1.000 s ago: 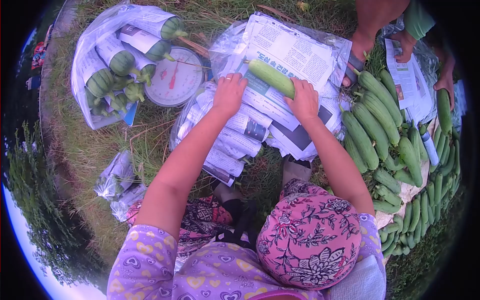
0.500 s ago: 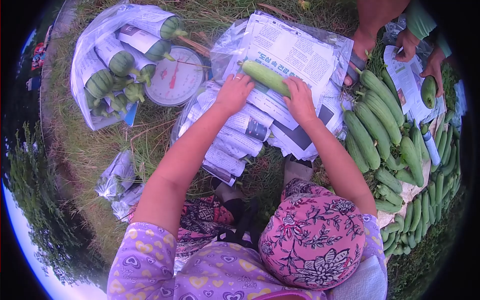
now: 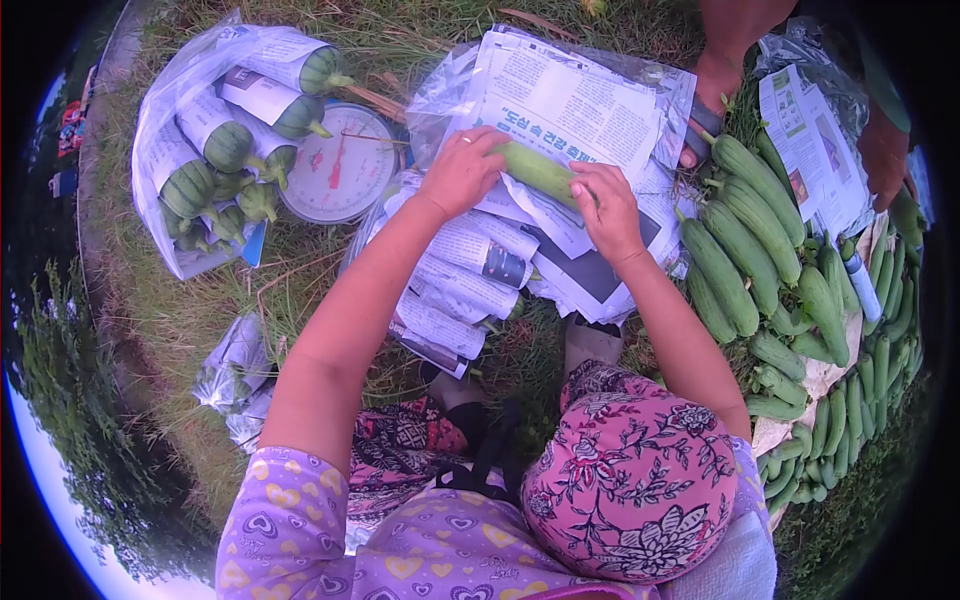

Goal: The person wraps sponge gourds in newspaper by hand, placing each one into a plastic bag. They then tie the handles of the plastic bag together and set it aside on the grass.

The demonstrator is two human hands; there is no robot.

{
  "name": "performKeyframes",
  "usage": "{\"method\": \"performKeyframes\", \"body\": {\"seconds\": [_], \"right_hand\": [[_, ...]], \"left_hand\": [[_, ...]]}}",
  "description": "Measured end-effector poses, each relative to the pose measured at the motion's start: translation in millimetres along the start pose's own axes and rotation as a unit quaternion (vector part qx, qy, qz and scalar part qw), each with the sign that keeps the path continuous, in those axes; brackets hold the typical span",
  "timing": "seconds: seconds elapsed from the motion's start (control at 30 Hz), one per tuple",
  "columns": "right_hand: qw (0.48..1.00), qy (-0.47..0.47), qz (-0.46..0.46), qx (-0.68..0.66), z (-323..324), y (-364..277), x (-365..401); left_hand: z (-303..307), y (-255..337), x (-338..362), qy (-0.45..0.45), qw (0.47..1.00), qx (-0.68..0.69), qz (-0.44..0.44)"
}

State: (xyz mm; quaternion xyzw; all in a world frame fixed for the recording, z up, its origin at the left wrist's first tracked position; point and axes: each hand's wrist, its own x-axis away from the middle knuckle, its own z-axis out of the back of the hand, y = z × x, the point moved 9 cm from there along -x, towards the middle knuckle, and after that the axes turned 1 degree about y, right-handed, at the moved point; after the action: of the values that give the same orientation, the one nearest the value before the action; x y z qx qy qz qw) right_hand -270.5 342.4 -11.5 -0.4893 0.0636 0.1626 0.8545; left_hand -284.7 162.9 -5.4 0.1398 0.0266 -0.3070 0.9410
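A pale green luffa gourd (image 3: 540, 174) lies across a stack of printed newspaper sheets (image 3: 560, 100). My left hand (image 3: 462, 172) is wrapped over the gourd's left end. At its right end, the fingers of my right hand (image 3: 606, 205) are closed on it. Just below the gourd, a paper edge (image 3: 548, 213) curls up between both hands. Several paper-wrapped gourds (image 3: 455, 285) lie in a clear plastic bag beneath my left forearm.
At left, a clear bag holds paper-wrapped striped gourds (image 3: 228, 145) beside a round dial scale (image 3: 338, 165). Unwrapped luffa gourds (image 3: 750, 235) are piled at right. A co-worker's hand (image 3: 885, 160) is near another newspaper sheet (image 3: 815, 150). Smaller wrapped bundles (image 3: 235, 365) lie on the grass.
The gourd has shifted slightly down and right, and my left hand now covers its left end. The near paper edge has lifted. At right, the co-worker's hands and gourd have moved off the sheet.
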Motion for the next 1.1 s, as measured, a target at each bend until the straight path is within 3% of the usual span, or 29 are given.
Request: {"method": "performKeyframes", "body": {"seconds": [0.1,0.2,0.3,0.33,0.43,0.53,0.6,0.7,0.73,0.87,0.93,1.1], "right_hand": [[0.988,-0.119,0.084,-0.045,-15.3,-63.5,12.3],[0.956,-0.249,0.149,-0.045,-64.8,-86.1,48.9],[0.97,-0.149,0.14,0.134,-68.5,-61.0,40.8],[0.974,-0.141,0.093,0.152,-69.3,-41.0,34.6],[0.961,-0.093,0.129,0.227,-58.1,-15.3,15.2],[0.966,-0.099,0.082,0.225,-58.4,-1.4,-5.7],[0.964,-0.112,0.066,0.232,-59.2,2.3,-18.3],[0.961,-0.108,0.062,0.249,-63.0,11.6,-28.8],[0.959,-0.102,0.065,0.256,-61.5,15.2,-32.5],[0.959,-0.127,0.018,0.253,-59.6,29.2,-44.0],[0.973,-0.114,0.0,0.202,-55.3,26.3,-44.1],[0.993,-0.062,-0.096,0.037,-47.0,17.0,-28.0]], "left_hand": [[-11.2,-12.4,-13.5,-0.022,0.999,0.031,0.008],[-22.2,-20.9,-26.4,-0.063,0.995,0.05,0.052],[-23.0,-25.2,-33.3,-0.063,0.994,0.041,0.082],[-21.2,-25.4,-34.6,-0.055,0.994,0.035,0.087],[12.3,-17.0,-32.1,0.116,0.988,-0.003,0.103],[20.7,-23.7,-7.7,0.184,0.951,0.01,0.249],[-16.5,-43.2,16.8,0.14,0.883,0.227,0.386],[-59.9,-29.1,43.8,0.093,0.706,0.473,0.519],[-73.8,-17.5,46.5,0.083,0.636,0.539,0.546],[-105.5,9.7,34.4,0.099,0.49,0.665,0.554],[-115.0,13.9,19.9,0.106,0.456,0.707,0.53],[-105.8,13.3,7.2,0.15,0.456,0.737,0.476]]}}
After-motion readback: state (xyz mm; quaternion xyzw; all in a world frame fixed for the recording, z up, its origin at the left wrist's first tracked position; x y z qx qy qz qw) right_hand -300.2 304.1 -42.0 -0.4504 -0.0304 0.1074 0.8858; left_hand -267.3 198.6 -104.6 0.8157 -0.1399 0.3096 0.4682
